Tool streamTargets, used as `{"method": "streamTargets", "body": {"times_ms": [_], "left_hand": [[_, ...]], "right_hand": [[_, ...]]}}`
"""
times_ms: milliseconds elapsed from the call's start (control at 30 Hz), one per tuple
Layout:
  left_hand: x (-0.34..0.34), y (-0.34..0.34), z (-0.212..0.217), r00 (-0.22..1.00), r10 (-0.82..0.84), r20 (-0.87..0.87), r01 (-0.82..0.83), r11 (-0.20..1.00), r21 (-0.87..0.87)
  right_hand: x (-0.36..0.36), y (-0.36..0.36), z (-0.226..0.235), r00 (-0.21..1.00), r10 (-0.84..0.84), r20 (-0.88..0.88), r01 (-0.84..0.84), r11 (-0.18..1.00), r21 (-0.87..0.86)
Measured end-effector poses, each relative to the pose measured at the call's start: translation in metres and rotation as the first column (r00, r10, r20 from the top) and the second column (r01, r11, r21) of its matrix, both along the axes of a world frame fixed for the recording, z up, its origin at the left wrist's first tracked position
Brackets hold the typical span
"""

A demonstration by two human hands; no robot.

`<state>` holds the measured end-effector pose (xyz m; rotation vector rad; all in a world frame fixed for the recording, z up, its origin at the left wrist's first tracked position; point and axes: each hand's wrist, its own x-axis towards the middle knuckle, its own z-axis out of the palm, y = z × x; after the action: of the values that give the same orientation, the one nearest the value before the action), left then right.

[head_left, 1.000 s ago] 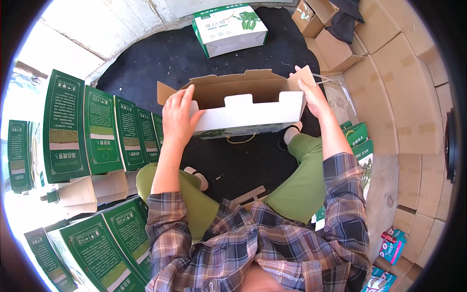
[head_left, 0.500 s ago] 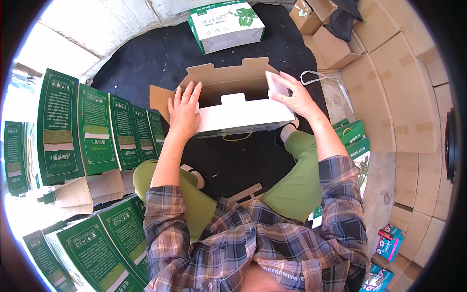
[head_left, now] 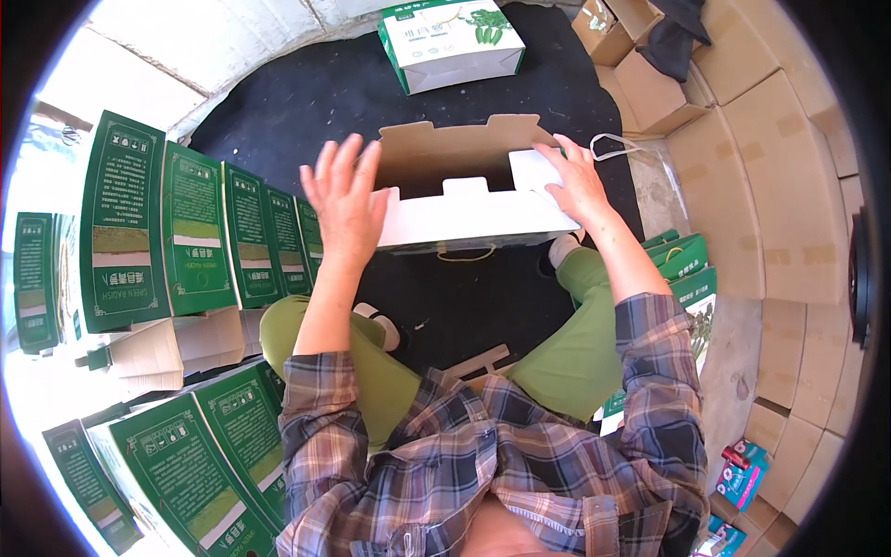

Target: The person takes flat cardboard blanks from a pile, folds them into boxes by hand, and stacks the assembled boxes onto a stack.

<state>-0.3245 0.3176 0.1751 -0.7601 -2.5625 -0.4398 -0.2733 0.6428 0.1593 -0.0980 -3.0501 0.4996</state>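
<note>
In front of my legs stands an open cardboard box (head_left: 483,218), with a white near panel, a brown inner side and a string handle on its near face. My left hand (head_left: 345,195) is at the box's left end, fingers spread and raised, gripping nothing; it hides most of the left flap. Against the right end lies my right hand (head_left: 580,186), fingers stretched over the white side flap (head_left: 534,172), which leans inward. The brown far flap (head_left: 459,144) stands up behind the opening. The bottom inside is in shadow.
Green printed boxes (head_left: 200,227) stand in rows on my left. A closed white and green box (head_left: 455,56) sits at the far side of the black mat (head_left: 288,102). Brown cartons (head_left: 780,176) are stacked along the right, with flat green packaging (head_left: 687,260) beside my knee.
The left flap no longer sticks outward, and my left hand has lifted with its fingers spreading. Under my right hand the right flap has tipped further inward. The view has shifted slightly.
</note>
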Motion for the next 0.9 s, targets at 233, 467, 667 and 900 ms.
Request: {"method": "streamTargets", "body": {"times_ms": [233, 467, 667, 900], "left_hand": [[-0.006, -0.017, -0.017, 0.949, -0.038, 0.312, -0.189, 0.724, 0.664], [0.007, -0.016, -0.034, 0.871, -0.148, 0.469, 0.122, 0.989, 0.085], [0.002, -0.016, -0.033, 0.853, -0.134, 0.504, 0.12, 0.991, 0.06], [-0.011, -0.017, -0.049, 0.875, 0.011, 0.485, -0.161, 0.95, 0.268]], "right_hand": [[-0.001, -0.004, -0.001, 0.999, 0.032, -0.021, -0.031, 0.999, 0.044], [0.0, -0.002, 0.001, 0.998, -0.028, -0.063, 0.022, 0.995, -0.097], [0.002, 0.008, -0.008, 0.998, 0.048, -0.027, -0.049, 0.999, -0.011], [-0.002, 0.012, -0.017, 0.997, 0.064, -0.045, -0.059, 0.993, 0.103]]}}
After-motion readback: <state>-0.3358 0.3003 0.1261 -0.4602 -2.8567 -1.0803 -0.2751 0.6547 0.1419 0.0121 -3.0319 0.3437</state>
